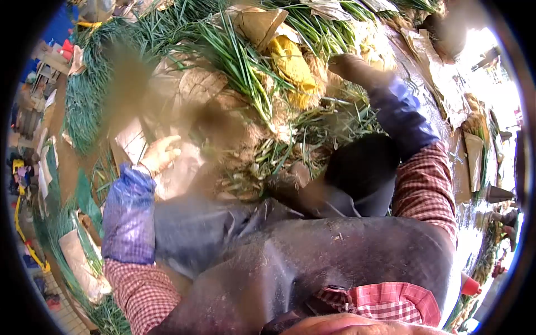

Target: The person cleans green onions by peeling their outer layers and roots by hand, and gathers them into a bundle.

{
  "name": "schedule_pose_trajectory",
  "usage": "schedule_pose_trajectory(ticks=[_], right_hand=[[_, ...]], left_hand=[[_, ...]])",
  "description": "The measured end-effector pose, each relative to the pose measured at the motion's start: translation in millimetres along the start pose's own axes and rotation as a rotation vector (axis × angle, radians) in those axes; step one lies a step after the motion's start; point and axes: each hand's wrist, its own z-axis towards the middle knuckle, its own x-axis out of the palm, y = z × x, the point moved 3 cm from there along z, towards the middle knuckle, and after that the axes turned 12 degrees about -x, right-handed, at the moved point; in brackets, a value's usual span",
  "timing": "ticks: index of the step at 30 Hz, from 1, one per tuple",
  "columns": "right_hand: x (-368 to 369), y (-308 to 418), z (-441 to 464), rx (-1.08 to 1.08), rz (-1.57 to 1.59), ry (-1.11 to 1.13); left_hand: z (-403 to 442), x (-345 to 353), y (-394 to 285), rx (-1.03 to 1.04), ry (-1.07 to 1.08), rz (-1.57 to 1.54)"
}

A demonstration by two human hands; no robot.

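My left hand (162,155), in a pale glove, is at the left above a sheet of brown paper (181,170). Its fingers point right and look apart, with nothing visible in them. At the upper right, my right hand (350,68), in a darker glove, is beside the roots of a bunch of long green-leaved plants like spring onions (240,70). A yellow wrapping (293,64) lies around or on that bunch's pale end. The right fingers are blurred, and I cannot tell whether they touch it. Smudges on the lens hide part of the middle.
Heaps of green leafy stalks (86,109) lie at the left and top. Loose leaf trimmings (301,134) cover the ground before my knees. A paper-wrapped bunch (84,262) lies at lower left. More bunches (474,142) stand along the wet floor at right.
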Motion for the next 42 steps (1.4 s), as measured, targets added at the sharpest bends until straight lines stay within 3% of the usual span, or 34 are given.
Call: schedule_pose_trajectory(ticks=[2, 4, 7, 8, 9, 10, 12, 13, 14, 16, 17, 18, 20, 21, 22, 24, 25, 27, 28, 30, 32, 34, 35, 37, 40, 41, 42], right_hand=[[-16.2, -28.1, 17.6, 0.294, 0.535, 0.155], [20.3, -44.8, 30.8, 0.939, 1.443, -0.21], [118.2, -58.7, 68.9, 1.18, 1.303, -0.015], [132.3, -55.3, 72.6, 1.384, 1.373, -0.009], [111.0, -47.6, 76.0, 1.51, 1.553, -0.303], [142.9, -56.8, 86.2, 1.596, 1.382, -0.076], [198.9, -55.2, 96.9, 1.538, 1.451, -0.106], [209.8, -56.3, 99.0, 1.519, 1.476, -0.106], [181.5, -69.3, 108.5, 1.177, 1.272, 0.223], [160.5, -80.7, 98.3, 1.216, 1.501, 0.05], [149.6, -86.5, 93.1, 1.233, 1.615, -0.036], [134.4, -86.8, 78.8, 1.283, 1.759, -0.386], [91.9, -97.7, 53.5, 1.259, 1.987, -0.612], [68.3, -102.7, 42.8, 1.18, 2.005, -0.957], [67.3, -105.9, 28.3, 1.218, 1.991, -0.963], [39.4, -108.7, 3.6, 1.321, 1.808, -1.186], [51.6, -102.9, -11.6, 1.253, 1.683, -1.242], [64.1, -93.9, -24.5, 1.351, 1.781, -1.295], [76.8, -86.8, -21.3, 1.266, 1.6, -1.002], [73.0, -82.7, 12.8, 1.491, 1.718, -0.509], [92.5, -69.7, 60.0, 1.445, 1.698, -0.529], [132.7, -66.3, 94.9, 1.196, 1.574, -0.167], [111.6, -72.5, 103.3, 1.197, 1.581, -0.17], [74.1, -93.2, 112.6, 1.033, 1.213, 0.106], [117.4, -97.9, 107.6, 1.202, 1.204, 0.227], [126.2, -97.9, 103.2, 1.21, 1.198, 0.264], [135.2, -94.7, 98.0, 1.198, 1.136, 0.221]], left_hand=[[10.2, -0.4, -25.4, 0.276, -0.155, 0.131], [35.8, -1.1, -40.6, 0.371, -0.208, 0.154], [82.5, -15.3, -84.1, 0.577, -0.332, 0.26], [97.6, -18.9, -99.5, 0.627, -0.365, 0.257], [115.2, -19.9, -114.8, 0.67, -0.417, 0.294], [133.6, -20.5, -128.4, 0.709, -0.464, 0.33], [147.9, -25.9, -167.7, 0.891, -0.489, 0.275], [166.9, -21.3, -180.0, 0.776, -0.468, 0.323], [183.0, -15.8, -183.9, 0.665, -0.452, 0.374], [191.3, -20.7, -204.0, 0.89, -0.443, 0.329], [212.4, -14.7, -199.2, 0.873, -0.471, 0.361], [230.7, -7.4, -193.2, 0.855, -0.5, 0.392], [241.1, -8.0, -201.7, 0.814, -0.468, 0.434], [251.0, -4.5, -197.6, 0.835, -0.509, 0.452], [258.2, -3.9, -195.5, 0.857, -0.551, 0.472], [265.6, -5.2, -193.3, 0.855, -0.519, 0.475], [269.8, -4.9, -190.8, 0.841, -0.478, 0.455], [271.0, -6.6, -192.6, 0.811, -0.404, 0.44], [267.5, -6.5, -192.5, 0.809, -0.399, 0.438], [261.2, -7.9, -195.5, 0.863, -0.436, 0.404], [277.6, 0.4, -183.9, 0.828, -0.365, 0.407], [274.8, -0.7, -186.6, 0.873, -0.418, 0.454], [274.8, -1.2, -187.7, 0.845, -0.381, 0.477], [273.5, 1.3, -189.5, 0.8, -0.302, 0.389], [276.4, 1.5, -181.8, 0.77, -0.26, 0.274], [268.2, -1.9, -186.4, 0.668, -0.261, 0.384], [268.6, -3.5, -184.3, 0.764, -0.398, 0.422]])
